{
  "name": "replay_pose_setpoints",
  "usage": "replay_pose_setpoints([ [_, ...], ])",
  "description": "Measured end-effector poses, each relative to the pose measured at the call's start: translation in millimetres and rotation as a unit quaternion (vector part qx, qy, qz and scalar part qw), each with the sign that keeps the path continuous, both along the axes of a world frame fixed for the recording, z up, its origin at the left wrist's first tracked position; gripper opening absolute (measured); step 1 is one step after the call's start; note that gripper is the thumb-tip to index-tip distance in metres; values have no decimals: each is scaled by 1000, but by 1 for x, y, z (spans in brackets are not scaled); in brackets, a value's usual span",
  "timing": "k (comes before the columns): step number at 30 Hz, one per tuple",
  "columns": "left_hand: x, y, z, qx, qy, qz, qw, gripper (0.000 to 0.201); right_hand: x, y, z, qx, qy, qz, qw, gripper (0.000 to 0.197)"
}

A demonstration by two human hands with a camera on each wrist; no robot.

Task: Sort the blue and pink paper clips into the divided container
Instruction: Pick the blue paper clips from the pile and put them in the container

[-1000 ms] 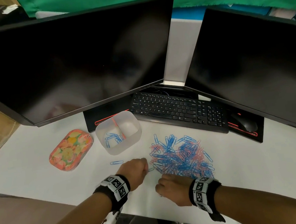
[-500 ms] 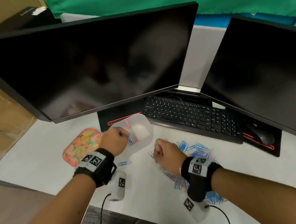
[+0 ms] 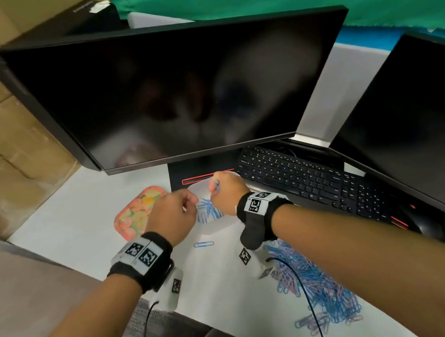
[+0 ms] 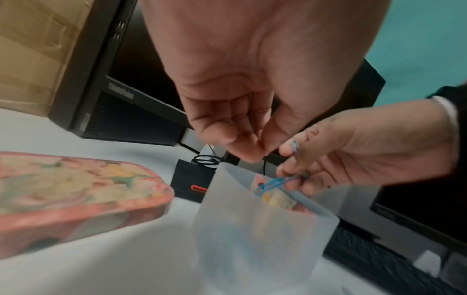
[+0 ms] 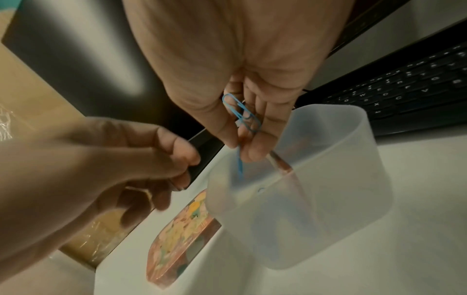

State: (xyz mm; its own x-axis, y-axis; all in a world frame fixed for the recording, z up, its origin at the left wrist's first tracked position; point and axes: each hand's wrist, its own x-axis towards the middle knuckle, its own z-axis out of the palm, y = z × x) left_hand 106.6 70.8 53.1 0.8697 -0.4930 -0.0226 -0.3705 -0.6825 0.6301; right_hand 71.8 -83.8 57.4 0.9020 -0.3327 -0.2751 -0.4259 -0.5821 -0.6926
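1. Your right hand (image 5: 242,111) pinches a few blue paper clips (image 5: 241,113) between thumb and fingertips, the grip closed on them; one clip dangles below the pinch and its tip dips just inside the rim of the divided container (image 5: 328,199).
2. Directly beneath that grip is the compartment on the near side of the pinkish divider (image 5: 279,162), and blue clips already lie in it in the head view. Judged from this, release here.
3. Keep the pinch on the near side of the divider, lower it slightly, then spread thumb and fingers fully so the linked clips fall together and none snag on your fingertips.
4. Your left hand (image 3: 173,217) sits just beside the grip, on its outer side, with fingers curled; I cannot tell whether it holds anything. Keep it off the rim so it does not tip the light plastic.
5. Farther out on that side lies the floral lid (image 3: 135,211). Back towards you a single blue clip (image 3: 203,244) lies on the desk (image 3: 223,291), and the mixed pile (image 3: 318,281) waits under your right forearm. The keyboard (image 3: 313,180) lies beyond the container.
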Motion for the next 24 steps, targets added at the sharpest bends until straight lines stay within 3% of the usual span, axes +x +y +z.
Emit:
replay_pose_setpoints([
  [5, -22, 27, -31, 95, 18, -87, 992, 17, 4, -2, -4, -6, 4, -2, 1000, 28],
  [13, -47, 15, -71, 279, -9, -192, 941, 43, -29, -20, 6, -16, -39, -24, 999, 30],
  [19, -51, 10, -78, 304, -38, -199, 931, 22, -86, -38, -4, 10, -33, -38, 999, 28],
  [24, -55, 0, -67, 317, 8, -211, 925, 24, -136, -54, -23, 27, 27, -42, 998, 23],
])
